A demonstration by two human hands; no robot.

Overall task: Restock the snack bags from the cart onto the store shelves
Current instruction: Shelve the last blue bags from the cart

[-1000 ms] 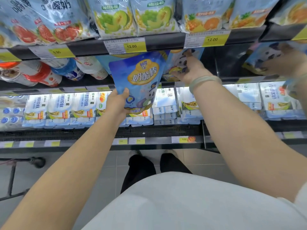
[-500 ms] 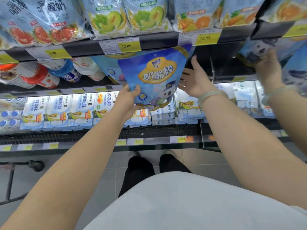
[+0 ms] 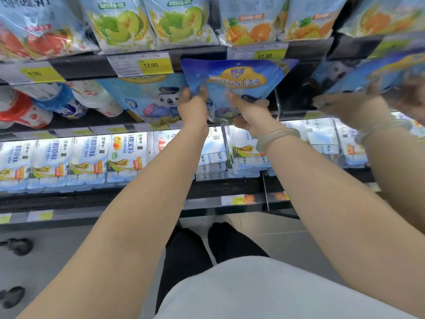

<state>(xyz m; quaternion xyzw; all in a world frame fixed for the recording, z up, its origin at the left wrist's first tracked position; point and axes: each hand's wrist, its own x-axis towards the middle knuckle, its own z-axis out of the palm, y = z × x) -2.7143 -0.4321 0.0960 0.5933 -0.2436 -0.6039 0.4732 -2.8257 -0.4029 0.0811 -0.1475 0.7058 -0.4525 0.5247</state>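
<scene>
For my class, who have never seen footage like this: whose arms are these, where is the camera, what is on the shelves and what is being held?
There is no machine here. The camera sits on a person's head and looks forward and down, so the two long arms are that person's own. The left hand and the right hand both grip the lower part of one blue snack bag, held up in front of the middle shelf. A similar bag with a cartoon koala already stands there, beside some bottles. Above are fruit-printed bags and yellow price tags. Below are white boxed packs. At far right, a third hand with a bracelet, apparently someone else's, reaches for other bags; that part is blurred.
</scene>
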